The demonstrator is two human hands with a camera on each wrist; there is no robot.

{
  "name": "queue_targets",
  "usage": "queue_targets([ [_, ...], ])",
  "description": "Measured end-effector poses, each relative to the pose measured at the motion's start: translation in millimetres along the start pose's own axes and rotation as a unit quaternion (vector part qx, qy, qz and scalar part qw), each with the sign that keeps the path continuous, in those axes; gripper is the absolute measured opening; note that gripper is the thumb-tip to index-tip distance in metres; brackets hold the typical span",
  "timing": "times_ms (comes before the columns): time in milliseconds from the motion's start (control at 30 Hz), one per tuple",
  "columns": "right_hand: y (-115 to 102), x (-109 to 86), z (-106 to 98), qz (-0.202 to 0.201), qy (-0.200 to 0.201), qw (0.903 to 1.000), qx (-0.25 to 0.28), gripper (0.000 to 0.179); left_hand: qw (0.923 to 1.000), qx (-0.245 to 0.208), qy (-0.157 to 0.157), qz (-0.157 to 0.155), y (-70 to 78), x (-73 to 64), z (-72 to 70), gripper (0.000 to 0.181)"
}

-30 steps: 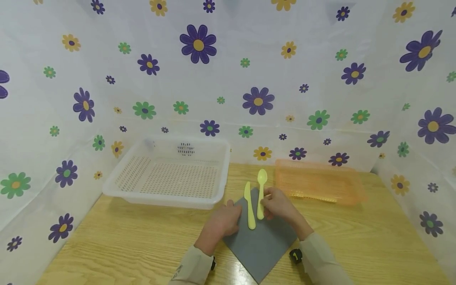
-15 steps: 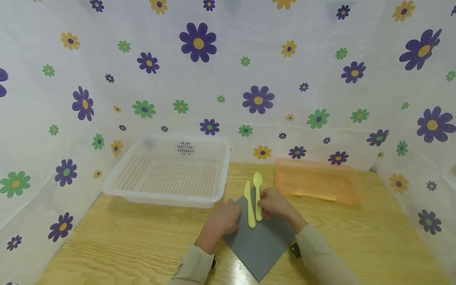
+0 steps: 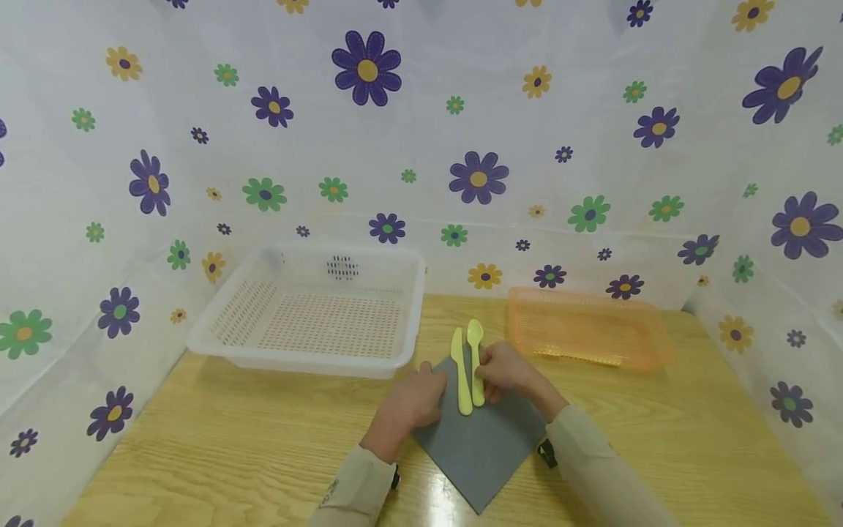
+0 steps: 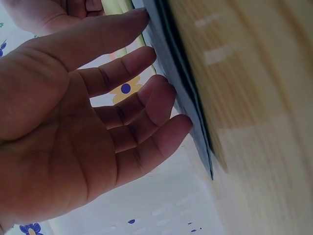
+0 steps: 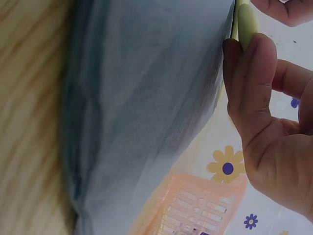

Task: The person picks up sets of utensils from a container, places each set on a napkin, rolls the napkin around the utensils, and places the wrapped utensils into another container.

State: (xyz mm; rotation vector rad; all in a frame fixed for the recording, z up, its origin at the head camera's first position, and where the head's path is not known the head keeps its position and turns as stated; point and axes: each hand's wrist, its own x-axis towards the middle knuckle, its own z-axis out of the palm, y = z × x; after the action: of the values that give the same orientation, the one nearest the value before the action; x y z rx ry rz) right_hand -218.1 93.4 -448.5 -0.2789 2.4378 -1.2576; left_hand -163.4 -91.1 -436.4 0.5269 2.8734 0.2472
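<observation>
A folded grey napkin (image 3: 484,450) lies corner-forward on the table. On it, side by side, are a pale yellow knife (image 3: 464,391) and a matching spoon (image 3: 475,334), whose bowl reaches past the napkin's far corner. My right hand (image 3: 508,372) pinches the spoon's handle, and the right wrist view shows thumb and finger at the handle end (image 5: 248,22). With relaxed, slightly bent fingers, my left hand (image 3: 411,399) rests at the napkin's left edge; its fingertips (image 4: 164,132) touch the napkin in the left wrist view.
A white perforated basket (image 3: 316,362) stands at the back left of the wooden table (image 3: 263,439). Behind the right hand is a shallow orange basket (image 3: 586,329). A white flower-printed sheet (image 3: 421,146) encloses the back and sides.
My right hand has brought the spoon leftward, close beside the knife. The left hand stays at the napkin's edge. The head view has tipped slightly downward.
</observation>
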Motion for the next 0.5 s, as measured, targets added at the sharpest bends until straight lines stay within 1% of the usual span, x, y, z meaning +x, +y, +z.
queue_targets([
  [200,-3.8,-1.3,0.9,-0.011,-0.019,0.9997,-0.011,0.014,1.0000,-0.004,0.000,0.004,-0.6,-0.3,-0.3,0.020],
  [367,-3.5,-0.3,2.6,-0.010,-0.024,0.9995,-0.020,0.015,0.9999,-0.007,0.002,0.007,-0.9,-1.2,-1.0,0.020],
  [500,-4.5,-1.3,3.0,-0.008,-0.029,0.9992,-0.026,0.016,1.0000,-0.004,0.001,0.004,-1.0,-0.8,-0.5,0.021],
])
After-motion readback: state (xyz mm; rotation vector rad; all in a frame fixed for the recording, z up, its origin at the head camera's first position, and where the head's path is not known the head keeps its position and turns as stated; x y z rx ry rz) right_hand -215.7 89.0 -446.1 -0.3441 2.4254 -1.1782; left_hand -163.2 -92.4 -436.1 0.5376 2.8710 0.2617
